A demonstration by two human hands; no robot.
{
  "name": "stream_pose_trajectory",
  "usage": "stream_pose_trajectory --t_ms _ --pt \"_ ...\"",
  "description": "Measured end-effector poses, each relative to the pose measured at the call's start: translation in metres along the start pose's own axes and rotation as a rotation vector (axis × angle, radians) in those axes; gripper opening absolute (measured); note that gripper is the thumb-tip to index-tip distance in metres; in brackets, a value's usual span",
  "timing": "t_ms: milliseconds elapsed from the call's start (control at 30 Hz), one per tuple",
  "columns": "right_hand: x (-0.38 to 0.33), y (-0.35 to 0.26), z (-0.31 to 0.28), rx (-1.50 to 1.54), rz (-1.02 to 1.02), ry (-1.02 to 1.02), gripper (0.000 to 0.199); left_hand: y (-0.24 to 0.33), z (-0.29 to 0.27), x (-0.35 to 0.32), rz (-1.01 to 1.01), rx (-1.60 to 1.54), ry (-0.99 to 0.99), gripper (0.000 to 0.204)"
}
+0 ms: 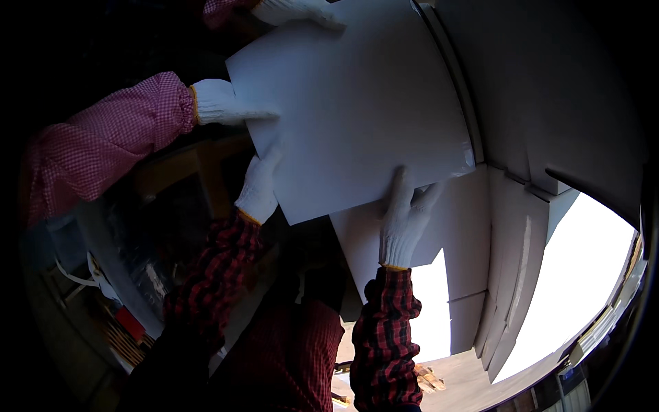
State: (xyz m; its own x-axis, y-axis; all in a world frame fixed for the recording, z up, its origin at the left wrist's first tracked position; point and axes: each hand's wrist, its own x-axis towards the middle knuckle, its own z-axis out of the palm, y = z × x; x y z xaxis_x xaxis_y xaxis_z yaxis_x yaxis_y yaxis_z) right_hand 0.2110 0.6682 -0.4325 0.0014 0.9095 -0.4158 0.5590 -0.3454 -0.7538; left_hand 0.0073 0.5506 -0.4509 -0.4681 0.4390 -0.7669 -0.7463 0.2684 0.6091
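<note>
1. At the left edge of the large white panel (350, 117), a co-worker's gloved hand (223, 103) grips the panel's left corner; its fingers lie together along the edge. The sleeve behind it is pink checked (110, 137).
2. Just below that hand, on the same left edge of the panel, the person's left hand (259, 187) in a white knit glove presses against the rim. Its fingers point upward and lie close together. The red-and-black plaid sleeve (213, 275) runs down from it.
3. Above the panel's top edge, a second gloved co-worker hand (295, 10) rests on the upper rim; its finger state cannot be determined.
4. The panel is held tilted, in the centre of the view, in front of stacked white boards (508, 226).
5. At the panel's lower edge, the person's right hand (405, 220) supports it from below, fingers spread wide, with fingertips overlapping the bottom rim.
6. To the right of the panel, the stacked boards lean edge to edge.
</note>
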Motion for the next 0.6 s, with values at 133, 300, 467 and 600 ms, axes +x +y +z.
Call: stream_pose_trajectory --t_ms 133,300,467,600 --pt "0.010 -0.042 -0.019 0.010 0.226 -0.061 0.086 0.006 0.019 0.008 0.007 0.024 0.016 0.047" --pt "0.023 -0.041 -0.027 0.178 0.232 -0.055 0.090 0.021 0.041 0.008 -0.034 0.130 -0.055 0.054" --pt "0.041 0.000 -0.026 0.063 0.035 0.020 0.083 0.022 0.041 0.007 -0.011 0.152 -0.155 0.060" --pt "0.039 -0.037 -0.035 0.203 0.216 -0.138 0.070 0.013 0.040 0.005 0.094 0.391 -0.140 0.075"
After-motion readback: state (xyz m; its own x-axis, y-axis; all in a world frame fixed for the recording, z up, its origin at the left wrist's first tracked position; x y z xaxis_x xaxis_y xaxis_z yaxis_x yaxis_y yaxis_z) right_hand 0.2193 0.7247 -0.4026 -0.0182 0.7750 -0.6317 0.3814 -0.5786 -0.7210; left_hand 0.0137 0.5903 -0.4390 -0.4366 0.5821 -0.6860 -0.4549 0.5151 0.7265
